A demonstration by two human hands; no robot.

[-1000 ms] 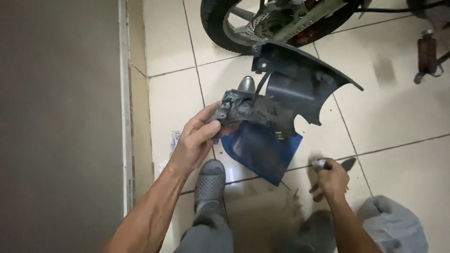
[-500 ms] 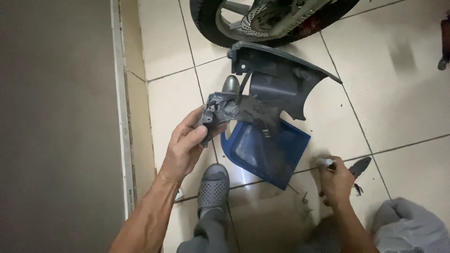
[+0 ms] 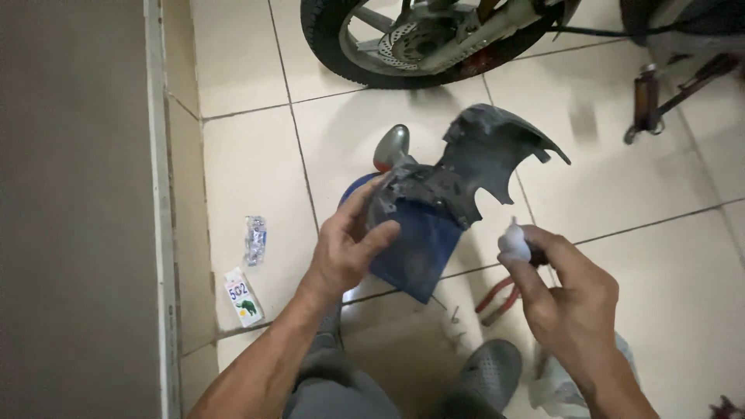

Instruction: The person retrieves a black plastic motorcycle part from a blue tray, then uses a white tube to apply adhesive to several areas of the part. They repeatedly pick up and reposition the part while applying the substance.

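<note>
Our left hand [image 3: 345,252] clamps the dark plastic fender [image 3: 473,167] at its narrow end, blue flap [image 3: 415,248] hanging down, held off the tiled floor [image 3: 621,202] so the joint faces us. Right hand [image 3: 570,299] pinches a small white tube [image 3: 514,242], tip toward the fender. Red-handled pliers [image 3: 497,299] lie just below; motorcycle wheel [image 3: 419,43] beyond.

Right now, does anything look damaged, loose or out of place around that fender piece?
The dark plastic fender in the left hand looks scuffed and grimy. Red-handled pliers and two small packets lie loose on the floor tiles. The right hand holds a small white tube.
</note>
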